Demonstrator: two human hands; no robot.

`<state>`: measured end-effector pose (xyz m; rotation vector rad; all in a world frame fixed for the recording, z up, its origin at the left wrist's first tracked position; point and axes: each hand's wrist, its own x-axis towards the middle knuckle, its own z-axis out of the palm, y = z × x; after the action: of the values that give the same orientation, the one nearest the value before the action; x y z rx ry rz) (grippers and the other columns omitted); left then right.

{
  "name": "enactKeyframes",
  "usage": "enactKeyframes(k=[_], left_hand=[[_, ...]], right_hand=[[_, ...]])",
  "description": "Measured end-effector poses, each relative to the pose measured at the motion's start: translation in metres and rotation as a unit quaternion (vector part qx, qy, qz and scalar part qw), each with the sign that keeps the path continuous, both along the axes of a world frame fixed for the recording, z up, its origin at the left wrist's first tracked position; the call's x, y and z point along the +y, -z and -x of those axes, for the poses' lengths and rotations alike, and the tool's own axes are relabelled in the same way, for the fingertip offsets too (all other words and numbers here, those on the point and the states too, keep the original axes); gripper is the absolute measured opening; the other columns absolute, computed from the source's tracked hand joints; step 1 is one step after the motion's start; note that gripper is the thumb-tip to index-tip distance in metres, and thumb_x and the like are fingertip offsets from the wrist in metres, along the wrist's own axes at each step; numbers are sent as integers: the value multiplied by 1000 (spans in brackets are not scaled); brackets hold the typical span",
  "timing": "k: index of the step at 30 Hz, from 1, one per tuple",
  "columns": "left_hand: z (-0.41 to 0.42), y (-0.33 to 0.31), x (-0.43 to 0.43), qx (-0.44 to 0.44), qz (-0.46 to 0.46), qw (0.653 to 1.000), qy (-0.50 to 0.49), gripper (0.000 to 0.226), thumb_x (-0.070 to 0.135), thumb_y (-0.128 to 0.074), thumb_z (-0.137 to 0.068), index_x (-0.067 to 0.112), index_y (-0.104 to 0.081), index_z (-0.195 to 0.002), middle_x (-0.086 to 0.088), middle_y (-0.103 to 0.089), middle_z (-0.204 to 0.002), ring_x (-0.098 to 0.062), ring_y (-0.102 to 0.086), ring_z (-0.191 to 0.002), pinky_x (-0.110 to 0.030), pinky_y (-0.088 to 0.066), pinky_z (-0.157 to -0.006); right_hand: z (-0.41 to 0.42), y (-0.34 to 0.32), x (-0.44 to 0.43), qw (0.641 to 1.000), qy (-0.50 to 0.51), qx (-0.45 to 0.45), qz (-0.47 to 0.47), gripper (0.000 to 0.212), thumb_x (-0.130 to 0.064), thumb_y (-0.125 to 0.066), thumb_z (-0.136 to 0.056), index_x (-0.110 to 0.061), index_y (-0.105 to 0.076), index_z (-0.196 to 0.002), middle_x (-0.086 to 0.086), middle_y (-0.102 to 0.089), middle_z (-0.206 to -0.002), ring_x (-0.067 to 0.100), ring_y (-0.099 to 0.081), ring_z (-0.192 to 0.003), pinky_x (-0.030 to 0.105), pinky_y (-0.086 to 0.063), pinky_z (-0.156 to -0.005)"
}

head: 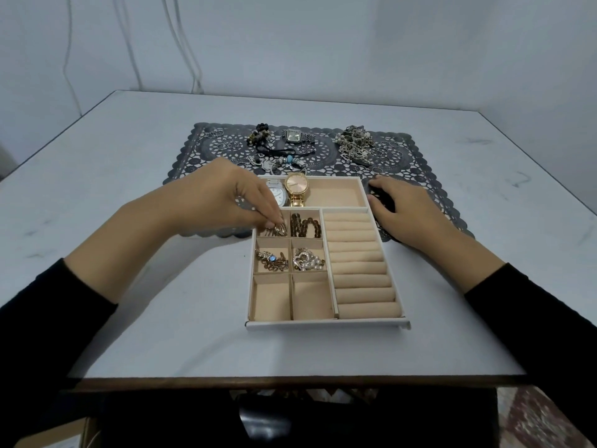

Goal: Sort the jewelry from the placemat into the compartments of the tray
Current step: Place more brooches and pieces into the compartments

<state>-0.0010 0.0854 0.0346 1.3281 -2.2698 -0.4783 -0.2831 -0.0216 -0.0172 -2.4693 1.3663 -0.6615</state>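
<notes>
Left hand: the left hand (232, 195) reaches down into the far-left small compartment of the tray (326, 324), fingertips pinching a silver-gold piece (277, 229) that sits at or just above the compartment floor; it cannot be told whether the piece already rests there
Right hand: the right hand (400, 211) lies on the placemat (436, 189) with relaxed fingers, just beside the tray's right wall, holding nothing that shows
Far long compartment: a white-faced watch (277, 194) and a gold watch (296, 189) lie side by side at its left end; the right part is bare
Small compartments filled: a brown bead bracelet (305, 225) in the far-right square, a blue-stone piece (271, 260) in the middle-left, a pearl cluster (307, 259) in the middle-right
Not yet used: the two near squares and the ring rolls (358, 263) along the right side
Left on the placemat: a dark beaded bracelet (260, 134), a square-faced watch (295, 135), a chain heap (353, 143), a black cord (289, 159) with a turquoise bead, and loose rings (386, 150) scattered at the right and far left
Progress: judged at about halfway; the rings look like the largest share remaining, and no ring is in the rolls yet
</notes>
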Motion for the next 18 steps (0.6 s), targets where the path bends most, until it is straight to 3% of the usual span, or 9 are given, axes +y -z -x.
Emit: enactKeyframes(k=[6,11,15,18], left_hand=[[-3,-3,1,40,-45,998,-18,21,25,-80,-71,23,-80,-92,14,-75,-93,-3,-70,-89,-21,-53,-86],[-16,-5,1,119,-24,990,-64,22,25,-78,-74,22,-78,-96,9,-76,-94,-9,-71,-93,-24,-53,-89],[-28,1,-9,164,6,978,-127,21,27,-72,-82,25,-75,-103,13,-75,-97,-3,-69,-95,-13,-49,-84],[-34,7,-23,148,33,974,-166,22,31,-65,-91,30,-72,-111,16,-72,-106,-1,-65,-104,-23,-48,-93]], right_hand=[[1,2,-2,1000,5,-2,-7,35,-28,-51,-96,-14,-57,-127,4,-63,-121,21,-55,-113,26,-39,-89],[6,-5,-5,1000,-2,-1,-8,29,-26,-53,-96,-17,-61,-122,0,-65,-118,16,-55,-109,12,-30,-79],[13,-12,-15,1000,3,-16,1,25,-26,-54,-95,-20,-65,-116,-3,-68,-110,7,-54,-97,15,-33,-81],[13,-13,-29,998,14,-52,31,24,-25,-55,-94,-17,-66,-114,-1,-68,-110,11,-58,-100,19,-37,-87]])
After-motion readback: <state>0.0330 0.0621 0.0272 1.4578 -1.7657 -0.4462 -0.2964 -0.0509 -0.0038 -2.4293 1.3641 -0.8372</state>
